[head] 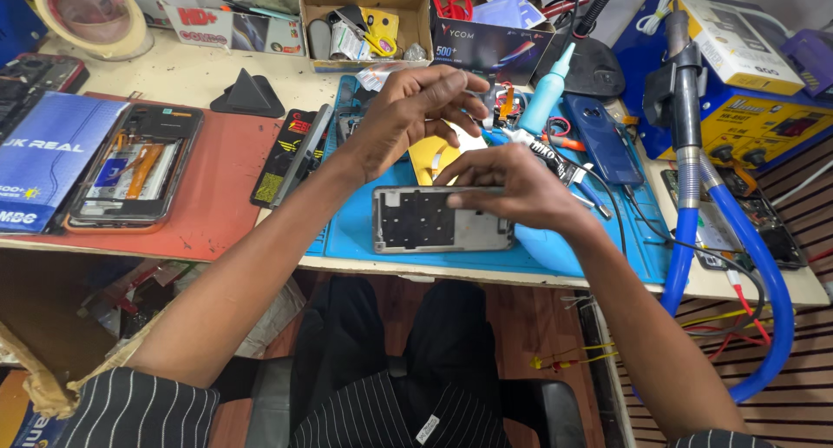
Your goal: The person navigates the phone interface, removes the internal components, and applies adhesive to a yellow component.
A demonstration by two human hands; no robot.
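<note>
Phone frame [438, 220] pinched by right hand [512, 183] fingers, left hand [412, 110] raised

Phone frame [441, 220] lies on mat [638, 240] (opened phone [130, 166] left, on pad [221, 192]).

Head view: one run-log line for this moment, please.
right hand grips phone frame | left hand raised above | blue mat under frame

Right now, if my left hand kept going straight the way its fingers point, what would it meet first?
Probably the light blue bottle: the left hand points right, over the blue mat, toward it. Depth is unclear, so it might pass above.
</note>
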